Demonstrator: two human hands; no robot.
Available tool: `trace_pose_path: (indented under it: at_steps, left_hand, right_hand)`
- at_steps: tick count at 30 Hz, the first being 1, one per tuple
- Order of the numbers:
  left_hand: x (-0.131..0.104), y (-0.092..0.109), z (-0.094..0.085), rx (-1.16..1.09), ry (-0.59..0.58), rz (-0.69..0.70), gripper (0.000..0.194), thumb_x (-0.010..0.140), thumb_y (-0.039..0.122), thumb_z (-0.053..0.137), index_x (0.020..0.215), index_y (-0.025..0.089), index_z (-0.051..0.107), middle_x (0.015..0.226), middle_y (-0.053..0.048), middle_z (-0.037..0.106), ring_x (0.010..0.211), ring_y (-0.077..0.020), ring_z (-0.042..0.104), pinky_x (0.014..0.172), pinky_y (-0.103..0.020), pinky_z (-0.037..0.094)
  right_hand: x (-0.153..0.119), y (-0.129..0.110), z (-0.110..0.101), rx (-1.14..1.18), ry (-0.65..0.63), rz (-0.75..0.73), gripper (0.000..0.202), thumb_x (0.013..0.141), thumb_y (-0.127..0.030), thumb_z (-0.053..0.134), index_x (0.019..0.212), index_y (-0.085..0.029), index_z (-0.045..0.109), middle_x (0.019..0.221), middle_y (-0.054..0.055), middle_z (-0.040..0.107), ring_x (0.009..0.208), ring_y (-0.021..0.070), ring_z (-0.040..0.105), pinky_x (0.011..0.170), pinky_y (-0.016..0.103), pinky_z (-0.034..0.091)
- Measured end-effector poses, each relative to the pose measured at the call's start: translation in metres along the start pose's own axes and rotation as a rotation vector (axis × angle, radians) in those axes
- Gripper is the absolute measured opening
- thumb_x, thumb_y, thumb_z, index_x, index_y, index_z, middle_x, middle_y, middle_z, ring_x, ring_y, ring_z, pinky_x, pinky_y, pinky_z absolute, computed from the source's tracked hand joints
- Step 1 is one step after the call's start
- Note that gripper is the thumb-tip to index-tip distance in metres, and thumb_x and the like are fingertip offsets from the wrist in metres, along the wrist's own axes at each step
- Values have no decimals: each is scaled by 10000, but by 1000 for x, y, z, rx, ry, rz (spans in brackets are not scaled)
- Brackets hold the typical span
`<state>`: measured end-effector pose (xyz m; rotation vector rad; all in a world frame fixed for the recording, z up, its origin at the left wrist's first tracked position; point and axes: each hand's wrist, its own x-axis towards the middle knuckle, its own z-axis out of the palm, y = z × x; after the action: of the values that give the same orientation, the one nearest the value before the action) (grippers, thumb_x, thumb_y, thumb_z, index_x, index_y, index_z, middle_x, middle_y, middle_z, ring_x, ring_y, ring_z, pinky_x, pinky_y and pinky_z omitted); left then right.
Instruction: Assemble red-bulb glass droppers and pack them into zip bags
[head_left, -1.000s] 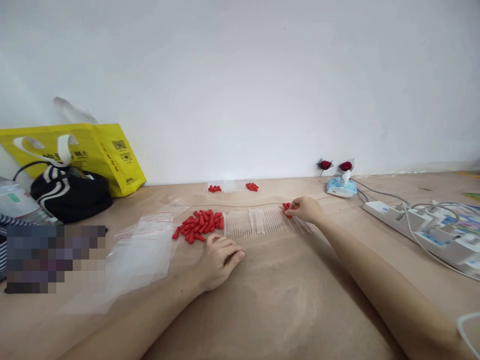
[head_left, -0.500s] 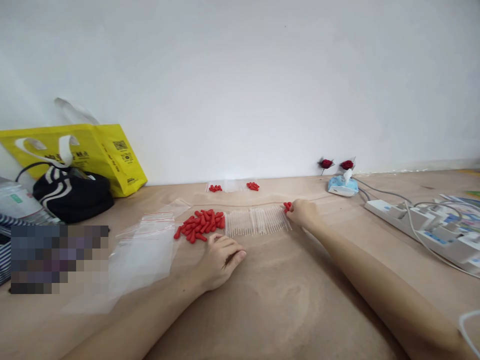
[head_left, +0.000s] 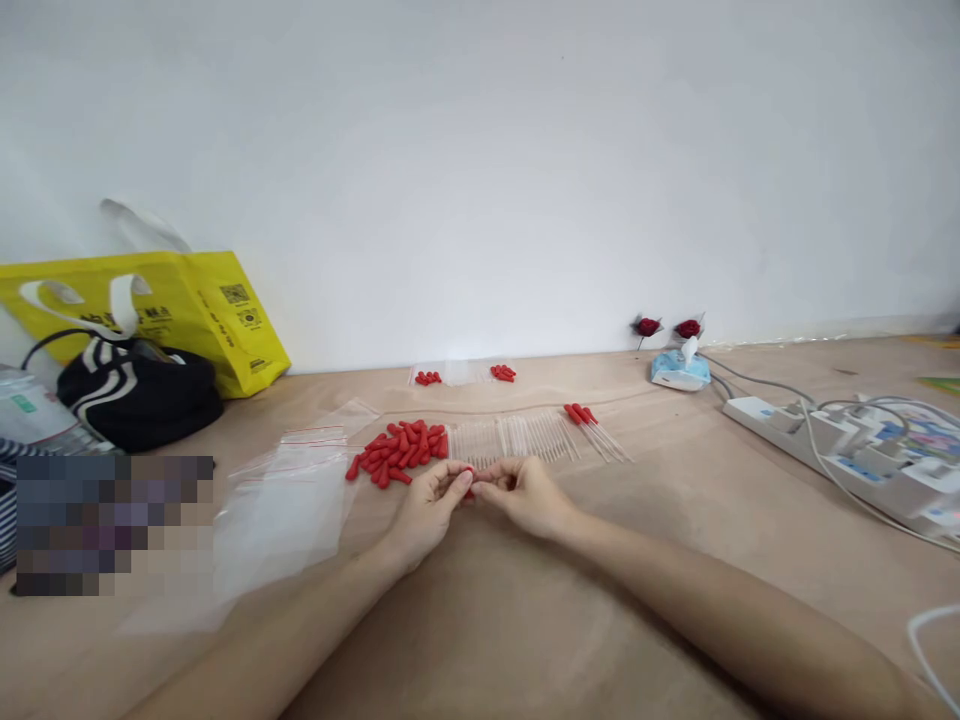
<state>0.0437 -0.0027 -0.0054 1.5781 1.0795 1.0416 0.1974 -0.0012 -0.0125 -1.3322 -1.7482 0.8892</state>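
My left hand [head_left: 429, 512] and my right hand [head_left: 531, 498] meet just in front of the row of tubes, fingertips pinched together. Between them shows a small part of a red rubber bulb [head_left: 469, 481], mostly covered by the fingers; whether a tube is in it I cannot tell. Left of centre lies a pile of red rubber bulbs [head_left: 399, 452]. Beside it, thin clear tubes [head_left: 517, 437] are laid side by side in a row. At the row's right end rest a few droppers [head_left: 581, 414], red bulbs on slim tubes.
Clear zip bags [head_left: 289, 510] lie left of the pile. Against the wall is another bag [head_left: 465, 372] with red-ended droppers. A yellow bag [head_left: 247, 340] and black pouch [head_left: 150, 395] stand left; a tissue pack [head_left: 680, 371] and power strip [head_left: 847, 465] are right.
My right hand has come back from the row's right end to the middle, leaving the droppers there uncovered. My left hand has closed its fingers, and both now pinch a red bulb.
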Motion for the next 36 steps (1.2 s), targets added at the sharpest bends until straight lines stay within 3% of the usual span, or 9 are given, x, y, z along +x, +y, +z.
trace_pose_path:
  at_steps: [3, 4, 6, 8, 16, 24, 30, 36]
  left_hand:
    - [2, -6, -2, -13, 32, -25, 242, 707, 378, 567, 770, 150, 516, 705, 4, 572, 635, -122, 560, 619, -257, 488]
    - [2, -8, -3, -6, 32, -21, 246, 705, 382, 568, 766, 153, 504, 695, 8, 561, 619, -119, 555, 604, -258, 490]
    - [3, -13, -4, 17, 7, -2, 239, 704, 372, 573, 761, 154, 495, 676, 15, 544, 613, -118, 551, 606, -266, 496]
    - [4, -16, -3, 38, -25, 28, 217, 707, 348, 577, 767, 153, 501, 678, 15, 539, 632, -122, 556, 638, -281, 503]
    - [4, -21, -6, 135, -50, 62, 173, 721, 269, 571, 839, 146, 545, 758, -20, 587, 725, -150, 591, 692, -300, 515]
    - [5, -26, -9, 294, -80, 97, 252, 748, 278, 545, 959, 162, 620, 949, -62, 632, 891, -190, 593, 779, -306, 492]
    - [3, -20, -7, 294, -58, 97, 225, 741, 302, 548, 883, 147, 628, 855, -55, 656, 807, -184, 614, 722, -283, 501]
    - [3, -21, -6, 262, -73, 121, 231, 744, 313, 545, 875, 140, 624, 803, -48, 658, 731, -171, 608, 652, -259, 490]
  right_hand:
    - [14, 10, -39, -460, 205, 4, 206, 737, -325, 529, 774, -176, 667, 685, 38, 633, 631, 129, 546, 562, 218, 361]
    - [20, 15, -55, -603, 243, 78, 194, 740, -298, 518, 779, -176, 664, 758, 61, 651, 715, 154, 570, 604, 229, 372]
    - [31, 26, -80, -784, 179, 312, 199, 730, -293, 516, 783, -166, 660, 832, 97, 658, 792, 189, 589, 628, 245, 384]
    - [38, 36, -94, -817, 154, 384, 215, 707, -303, 532, 773, -143, 659, 839, 132, 656, 792, 222, 601, 623, 267, 393]
    - [48, 48, -96, -799, 145, 472, 335, 682, -357, 525, 909, -137, 633, 858, 132, 653, 781, 240, 615, 589, 280, 414]
    - [49, 51, -97, -776, 175, 464, 333, 703, -378, 483, 900, -144, 616, 877, 132, 648, 763, 240, 608, 573, 280, 393]
    - [37, 32, -93, -738, 139, 306, 251, 778, -291, 398, 662, -154, 574, 722, 95, 630, 688, 180, 583, 573, 244, 363]
    - [-1, 27, -59, -390, 51, -313, 126, 824, -226, 406, 805, -167, 516, 720, 33, 594, 653, 119, 535, 604, 218, 389]
